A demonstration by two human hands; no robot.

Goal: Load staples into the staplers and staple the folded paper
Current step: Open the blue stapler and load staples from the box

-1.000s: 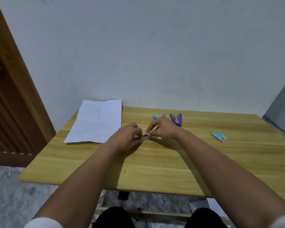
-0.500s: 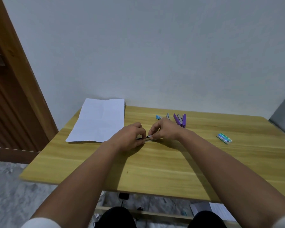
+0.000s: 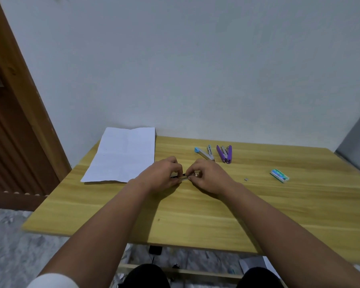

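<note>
A wooden table [image 3: 195,215] is pushed up against a plain wall, seen from above. A creased sheet of paper [image 3: 123,154] is laid flat at the far left corner, hanging a bit past the back edge. Mid-table, a small stapler [image 3: 184,176] is pinched from both ends: the left hand [image 3: 162,175] is closed round one end, and the right hand [image 3: 208,176] is nipped on the other with its fingertips. Further back, a blue stapler [image 3: 205,153] and a purple stapler [image 3: 224,153] are left splayed open, side by side. A green staple box [image 3: 279,175] is parked well to the right, with a tiny strip of staples [image 3: 246,179] just beside it.
</note>
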